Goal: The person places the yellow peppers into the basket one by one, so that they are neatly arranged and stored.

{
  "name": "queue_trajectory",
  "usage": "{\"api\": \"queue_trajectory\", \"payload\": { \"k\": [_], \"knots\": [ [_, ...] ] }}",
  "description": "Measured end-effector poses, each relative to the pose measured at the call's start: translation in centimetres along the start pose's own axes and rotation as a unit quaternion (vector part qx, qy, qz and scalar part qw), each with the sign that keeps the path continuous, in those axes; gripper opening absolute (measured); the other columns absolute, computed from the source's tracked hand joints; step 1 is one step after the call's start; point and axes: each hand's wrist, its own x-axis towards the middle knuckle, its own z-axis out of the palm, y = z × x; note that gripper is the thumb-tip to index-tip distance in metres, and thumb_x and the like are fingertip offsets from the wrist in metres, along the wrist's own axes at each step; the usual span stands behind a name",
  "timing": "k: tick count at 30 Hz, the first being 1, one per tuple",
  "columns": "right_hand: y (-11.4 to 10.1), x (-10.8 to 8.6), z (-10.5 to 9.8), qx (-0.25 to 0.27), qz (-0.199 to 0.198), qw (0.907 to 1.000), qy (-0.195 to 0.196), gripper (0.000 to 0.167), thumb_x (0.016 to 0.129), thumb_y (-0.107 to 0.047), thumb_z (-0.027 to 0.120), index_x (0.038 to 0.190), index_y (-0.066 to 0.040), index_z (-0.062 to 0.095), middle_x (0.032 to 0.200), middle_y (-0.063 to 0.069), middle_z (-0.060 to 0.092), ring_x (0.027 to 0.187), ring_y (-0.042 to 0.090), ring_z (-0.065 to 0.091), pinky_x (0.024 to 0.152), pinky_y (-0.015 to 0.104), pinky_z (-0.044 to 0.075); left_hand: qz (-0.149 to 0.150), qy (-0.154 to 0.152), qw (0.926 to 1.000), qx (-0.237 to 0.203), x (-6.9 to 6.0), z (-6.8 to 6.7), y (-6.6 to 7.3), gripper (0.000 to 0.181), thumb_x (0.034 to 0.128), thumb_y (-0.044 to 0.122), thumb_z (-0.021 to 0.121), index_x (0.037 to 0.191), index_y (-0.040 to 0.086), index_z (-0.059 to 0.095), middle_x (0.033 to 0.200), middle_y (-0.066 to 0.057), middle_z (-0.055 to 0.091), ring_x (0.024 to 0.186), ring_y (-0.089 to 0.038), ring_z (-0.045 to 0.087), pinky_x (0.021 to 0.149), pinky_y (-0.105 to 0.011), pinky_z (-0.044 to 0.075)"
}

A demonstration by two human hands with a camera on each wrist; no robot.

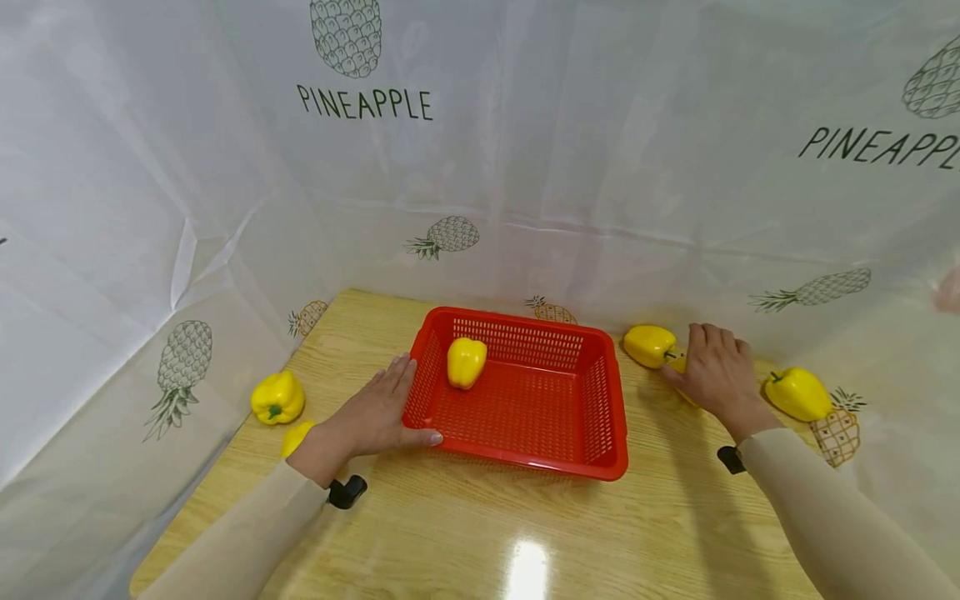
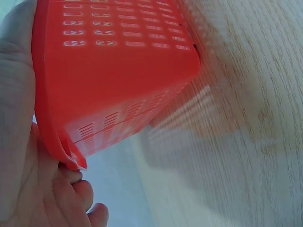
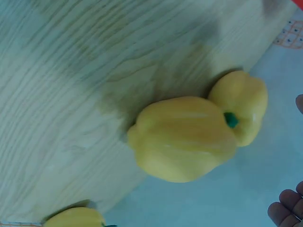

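Observation:
A red perforated basket (image 1: 517,458) (image 2: 118,71) stands on the table with one yellow pepper (image 1: 467,363) inside, toward its left end. My left hand (image 1: 371,421) (image 2: 19,151) rests against the basket's near left corner, fingers fairly straight along the left rim and thumb on the front rim. At the right, my right hand (image 1: 716,371) (image 3: 289,210) is spread over a yellow pepper (image 1: 678,364) (image 3: 182,142) and partly hides it. In the right wrist view the fingers show apart from this pepper, which lies close against another yellow pepper (image 1: 649,346) (image 3: 244,101).
Another yellow pepper (image 1: 798,393) (image 3: 73,217) lies right of my right hand, near the curtain. Two more peppers are at the left: one (image 1: 277,397) at the table edge, another (image 1: 297,437) partly behind my left wrist. A pineapple-print curtain (image 1: 570,167) borders the wooden table (image 1: 450,533).

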Motion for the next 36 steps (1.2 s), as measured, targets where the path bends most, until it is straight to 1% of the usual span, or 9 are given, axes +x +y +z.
{"api": "queue_trajectory", "payload": {
  "k": [7,11,14,20,24,31,36],
  "knots": [
    [1.0,-0.6,1.1,0.003,0.013,0.9998,-0.016,0.079,0.096,-0.046,0.072,0.13,0.017,0.039,0.127,0.041,0.048,0.113,0.059,0.048,0.094,0.074,0.042,-0.003,-0.004,1.0,-0.003,0.0,0.0,0.0,0.135,0.0837,0.088,0.06,0.167,-0.004,0.006,0.177,-0.022,0.002,0.165,-0.039,0.007,0.132,-0.056,0.015],
    [1.5,-1.0,1.8,0.004,0.018,0.9997,-0.017,0.077,0.096,-0.046,0.073,0.126,0.017,0.04,0.123,0.041,0.049,0.11,0.059,0.05,0.09,0.073,0.043,-0.005,-0.006,1.0,-0.005,0.0,0.0,0.1,0.135,0.0838,0.087,0.06,0.167,-0.004,0.006,0.177,-0.022,0.001,0.165,-0.039,0.006,0.132,-0.056,0.015],
    [1.9,-1.3,2.3,0.005,0.023,0.9995,-0.023,0.077,0.095,-0.045,0.074,0.126,0.018,0.04,0.123,0.042,0.05,0.108,0.059,0.05,0.089,0.073,0.043,-0.005,-0.006,1.0,-0.005,0.1,0.0,0.1,0.135,0.0837,0.088,0.06,0.167,-0.005,0.006,0.177,-0.022,0.002,0.164,-0.039,0.007,0.132,-0.056,0.015],
    [2.5,-1.8,3.4,0.012,0.027,0.999,-0.032,0.08,0.095,-0.044,0.074,0.132,0.019,0.039,0.126,0.043,0.049,0.11,0.061,0.049,0.089,0.076,0.044,-0.003,0.001,1.0,-0.003,0.1,0.0,0.1,0.136,0.0834,0.088,0.059,0.167,-0.005,0.007,0.176,-0.023,0.003,0.164,-0.039,0.008,0.132,-0.056,0.016],
    [2.7,-2.0,4.0,0.018,0.03,0.9987,-0.036,0.08,0.095,-0.043,0.075,0.133,0.017,0.04,0.128,0.042,0.05,0.113,0.061,0.05,0.091,0.077,0.044,-0.005,-0.004,1.0,-0.008,0.0,0.0,0.2,0.135,0.084,0.087,0.06,0.167,-0.005,0.006,0.177,-0.022,0.002,0.164,-0.039,0.007,0.132,-0.056,0.015],
    [3.1,-2.3,4.7,0.037,0.026,0.9968,-0.066,0.086,0.095,-0.039,0.075,0.144,0.017,0.031,0.14,0.043,0.041,0.124,0.063,0.042,0.097,0.08,0.04,-0.005,-0.006,0.9998,-0.016,0.0,0.0,0.3,0.135,0.0838,0.086,0.061,0.167,-0.005,0.006,0.177,-0.022,0.001,0.164,-0.04,0.008,0.132,-0.057,0.016],
    [3.0,-2.2,5.1,0.049,0.019,0.9956,-0.078,0.086,0.096,-0.035,0.075,0.147,0.016,0.028,0.142,0.043,0.038,0.126,0.064,0.04,0.098,0.08,0.04,-0.005,-0.004,0.9999,-0.015,0.0,0.1,0.2,0.135,0.0839,0.086,0.062,0.167,-0.005,0.006,0.177,-0.022,0.002,0.164,-0.04,0.009,0.132,-0.057,0.016]
  ]
}}
